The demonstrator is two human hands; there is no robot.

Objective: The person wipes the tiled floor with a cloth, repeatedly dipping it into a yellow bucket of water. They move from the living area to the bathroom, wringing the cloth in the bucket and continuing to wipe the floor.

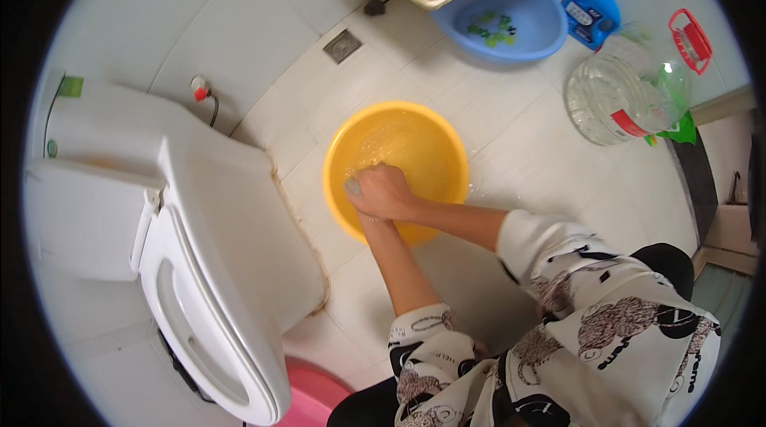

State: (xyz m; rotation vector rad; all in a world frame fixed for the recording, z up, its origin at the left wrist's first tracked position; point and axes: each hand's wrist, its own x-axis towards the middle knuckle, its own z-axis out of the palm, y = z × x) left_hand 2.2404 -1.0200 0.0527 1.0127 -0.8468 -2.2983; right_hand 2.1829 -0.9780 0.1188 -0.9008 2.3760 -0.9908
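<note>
A round yellow plastic basin (456,178) stands on the tiled floor in front of me, with bubbly water inside it. My right hand (383,190) is closed over the basin's near left part and lies on top of my left hand. A small grey item (353,187), perhaps cloth, pokes out at the side of my right fist; most of it is covered. My left hand (370,217) shows only around the wrist, its fingers hidden under the right one. Both forearms cross the basin's near rim, below patterned white sleeves.
A white toilet (233,229) with its lid up stands on the left, a pink basin (311,394) beside its front. At the back are a floor drain (343,45), a blue basin (508,50), a blue detergent bottle (592,11) and a large clear jug (604,92). Droplets spot the tiles.
</note>
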